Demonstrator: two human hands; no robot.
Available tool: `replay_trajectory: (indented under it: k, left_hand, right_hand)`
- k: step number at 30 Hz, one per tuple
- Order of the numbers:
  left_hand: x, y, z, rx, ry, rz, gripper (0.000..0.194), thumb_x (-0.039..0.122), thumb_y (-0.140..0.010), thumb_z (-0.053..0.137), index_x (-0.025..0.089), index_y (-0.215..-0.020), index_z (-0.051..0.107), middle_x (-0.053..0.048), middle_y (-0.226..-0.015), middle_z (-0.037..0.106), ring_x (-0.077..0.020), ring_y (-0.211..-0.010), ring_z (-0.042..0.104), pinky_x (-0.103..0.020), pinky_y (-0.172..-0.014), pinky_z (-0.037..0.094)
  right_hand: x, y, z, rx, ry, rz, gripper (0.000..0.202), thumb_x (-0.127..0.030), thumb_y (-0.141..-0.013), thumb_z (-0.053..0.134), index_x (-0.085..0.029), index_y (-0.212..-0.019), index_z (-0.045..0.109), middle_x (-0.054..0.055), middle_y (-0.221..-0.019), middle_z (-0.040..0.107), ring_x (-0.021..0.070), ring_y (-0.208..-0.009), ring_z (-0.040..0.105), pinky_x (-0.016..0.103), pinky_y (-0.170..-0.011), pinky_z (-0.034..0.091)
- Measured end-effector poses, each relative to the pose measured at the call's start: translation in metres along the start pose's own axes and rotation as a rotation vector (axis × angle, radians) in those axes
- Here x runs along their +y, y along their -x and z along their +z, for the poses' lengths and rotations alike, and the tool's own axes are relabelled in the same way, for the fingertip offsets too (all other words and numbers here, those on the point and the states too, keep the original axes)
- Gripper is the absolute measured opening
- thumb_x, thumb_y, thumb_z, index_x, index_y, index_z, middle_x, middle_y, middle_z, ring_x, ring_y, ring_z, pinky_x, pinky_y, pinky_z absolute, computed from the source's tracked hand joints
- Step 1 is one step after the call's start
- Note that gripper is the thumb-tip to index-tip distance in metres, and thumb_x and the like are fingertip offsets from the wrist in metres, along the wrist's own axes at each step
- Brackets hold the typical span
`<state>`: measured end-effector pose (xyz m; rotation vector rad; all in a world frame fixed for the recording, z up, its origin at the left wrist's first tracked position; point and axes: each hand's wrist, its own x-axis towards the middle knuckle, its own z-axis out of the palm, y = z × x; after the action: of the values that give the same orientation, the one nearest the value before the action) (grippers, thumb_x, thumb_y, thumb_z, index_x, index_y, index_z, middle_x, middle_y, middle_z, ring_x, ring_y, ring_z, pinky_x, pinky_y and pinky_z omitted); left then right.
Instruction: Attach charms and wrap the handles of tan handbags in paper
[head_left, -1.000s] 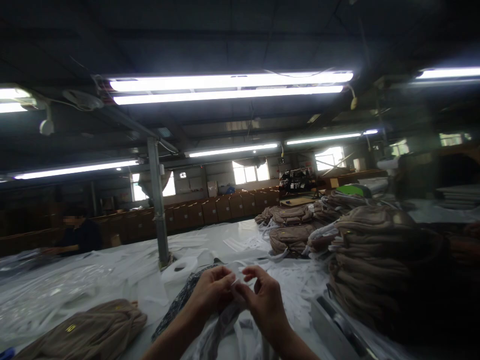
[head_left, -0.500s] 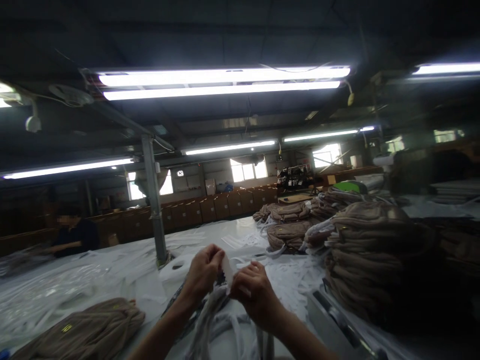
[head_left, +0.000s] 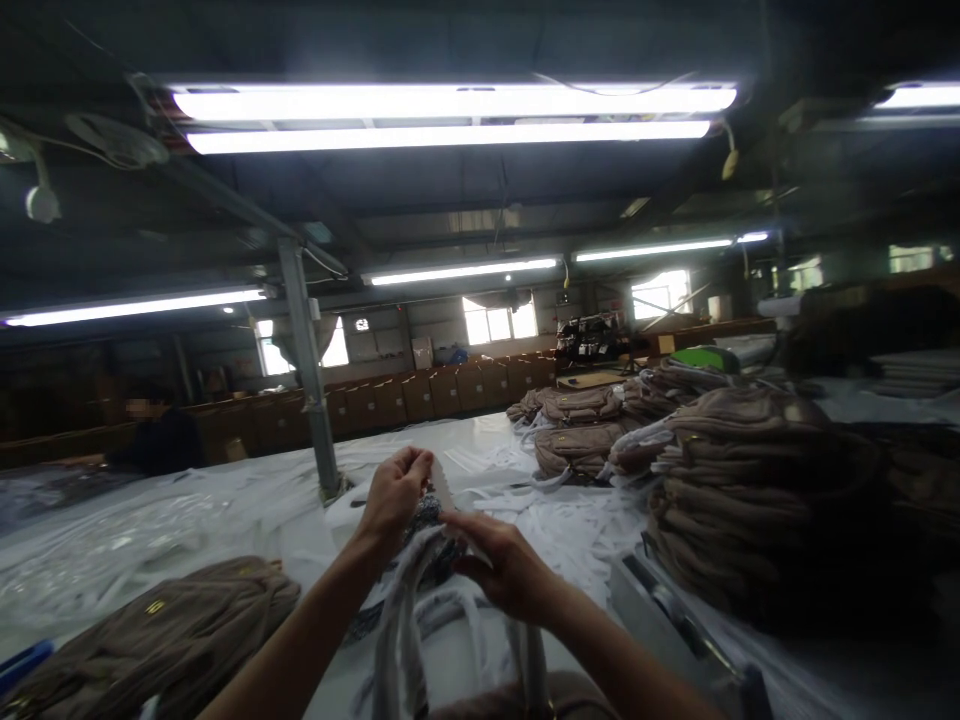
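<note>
My left hand (head_left: 397,492) is closed, its thumb and fingers pinching the top of a white strip (head_left: 442,484). The strip tilts downward, its lower end close to the fingertips of my right hand (head_left: 504,562). That right hand has its fingers stretched out and the thumb apart; whether it touches the strip I cannot tell. Below both hands rise the white-wrapped handles (head_left: 405,625) of a brown bag (head_left: 577,695) at the bottom edge. A dark, speckled bunch of small things (head_left: 427,515) lies behind the strip, too blurred to name.
A brown bag (head_left: 176,630) lies at the left, near a blue object (head_left: 26,665). Brown bags (head_left: 742,480) are piled high at the right, beside a grey metal device (head_left: 667,625). White scraps (head_left: 555,530) litter the table. A post (head_left: 306,370) stands ahead; a person (head_left: 161,430) sits far left.
My right hand has loosened from the strip's lower end, and its fingers have straightened. My left hand still pinches the strip. The view has tipped down, bringing the brown bag below into sight.
</note>
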<state>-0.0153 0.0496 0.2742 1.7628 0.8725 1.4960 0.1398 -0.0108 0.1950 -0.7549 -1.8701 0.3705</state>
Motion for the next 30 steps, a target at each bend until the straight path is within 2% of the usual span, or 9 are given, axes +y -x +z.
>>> replay_trajectory:
  k: [3, 7, 11, 13, 15, 18, 20, 26, 30]
  left_hand:
    - [-0.009, -0.008, -0.006, 0.011, 0.045, -0.011, 0.028, 0.044, -0.073, 0.061, 0.017, -0.069, 0.054, 0.006, -0.056, 0.05, -0.0081, -0.051, 0.043, -0.02, -0.052, 0.035]
    - [-0.025, -0.005, -0.016, -0.035, 0.053, -0.084, 0.037, 0.049, -0.071, 0.064, 0.017, -0.086, 0.058, 0.0, -0.074, 0.061, -0.0135, -0.067, 0.058, -0.024, -0.064, 0.043]
    - [-0.057, 0.026, -0.029, -0.154, 0.01, -0.273, 0.085, 0.051, -0.061, 0.073, 0.018, -0.131, 0.039, -0.015, -0.11, 0.062, -0.0265, -0.096, 0.061, -0.034, -0.078, 0.047]
    - [-0.073, 0.046, -0.033, -0.232, -0.027, -0.339, 0.101, 0.047, -0.054, 0.079, 0.02, -0.138, 0.029, -0.014, -0.108, 0.064, -0.0285, -0.099, 0.061, -0.035, -0.08, 0.046]
    - [-0.088, 0.063, -0.035, -0.281, -0.058, -0.347, 0.095, 0.041, -0.054, 0.079, 0.019, -0.135, 0.035, -0.009, -0.091, 0.069, -0.027, -0.088, 0.064, -0.034, -0.076, 0.046]
    - [-0.103, 0.077, -0.039, -0.282, -0.076, -0.37, 0.048, 0.04, -0.064, 0.071, 0.015, -0.103, 0.061, 0.0, -0.063, 0.063, -0.0201, -0.063, 0.06, -0.03, -0.065, 0.044]
    - [-0.111, 0.083, -0.043, -0.253, -0.079, -0.388, 0.031, 0.042, -0.067, 0.067, 0.015, -0.084, 0.065, 0.002, -0.059, 0.059, -0.0174, -0.059, 0.056, -0.028, -0.061, 0.042]
    - [-0.139, 0.111, -0.042, -0.227, 0.037, -0.633, 0.046, 0.048, -0.063, 0.07, 0.014, -0.093, 0.064, -0.004, -0.077, 0.067, -0.0204, -0.075, 0.06, -0.028, -0.066, 0.043]
    - [-0.167, 0.125, -0.03, -0.195, 0.088, -0.719, 0.05, 0.057, -0.066, 0.065, 0.012, -0.088, 0.062, -0.004, -0.07, 0.064, -0.0176, -0.064, 0.061, -0.026, -0.058, 0.044]
  right_hand:
    - [0.023, 0.005, 0.008, 0.095, -0.051, 0.211, 0.072, -0.016, -0.065, 0.07, -0.025, -0.131, 0.043, 0.004, -0.105, 0.064, 0.0189, -0.086, 0.061, 0.03, -0.08, 0.046]
    - [0.056, 0.012, 0.02, -0.016, -0.165, 0.416, 0.014, -0.027, -0.077, 0.056, -0.017, -0.081, 0.065, -0.004, -0.056, 0.056, 0.0124, -0.051, 0.056, 0.022, -0.051, 0.046]
    - [0.07, 0.011, 0.027, 0.066, -0.172, 0.458, 0.018, -0.032, -0.08, 0.05, -0.018, -0.075, 0.06, -0.006, -0.053, 0.046, 0.0088, -0.043, 0.047, 0.019, -0.041, 0.04]
    - [0.072, 0.008, 0.027, 0.098, -0.164, 0.466, 0.02, -0.035, -0.08, 0.05, -0.018, -0.075, 0.06, -0.006, -0.054, 0.046, 0.0085, -0.042, 0.045, 0.019, -0.04, 0.037]
    - [0.074, 0.005, 0.026, 0.118, -0.153, 0.469, 0.022, -0.038, -0.079, 0.051, -0.018, -0.075, 0.061, -0.006, -0.053, 0.047, 0.0084, -0.042, 0.043, 0.019, -0.041, 0.035]
    - [0.077, 0.002, 0.023, 0.151, -0.125, 0.462, 0.022, -0.038, -0.076, 0.056, -0.018, -0.071, 0.062, -0.006, -0.055, 0.049, 0.0087, -0.047, 0.042, 0.02, -0.046, 0.035]
    - [0.082, 0.003, 0.021, 0.174, -0.105, 0.464, 0.022, -0.038, -0.073, 0.059, -0.017, -0.067, 0.062, -0.005, -0.056, 0.05, 0.009, -0.051, 0.042, 0.02, -0.048, 0.034]
    - [0.104, 0.005, 0.022, 0.252, -0.088, 0.583, 0.034, -0.048, -0.078, 0.051, -0.015, -0.074, 0.061, -0.008, -0.048, 0.038, 0.0068, -0.039, 0.031, 0.02, -0.039, 0.028]
    - [0.118, 0.004, 0.025, 0.277, -0.056, 0.655, 0.038, -0.05, -0.078, 0.05, -0.015, -0.086, 0.063, -0.004, -0.056, 0.048, 0.0082, -0.043, 0.039, 0.021, -0.042, 0.034]
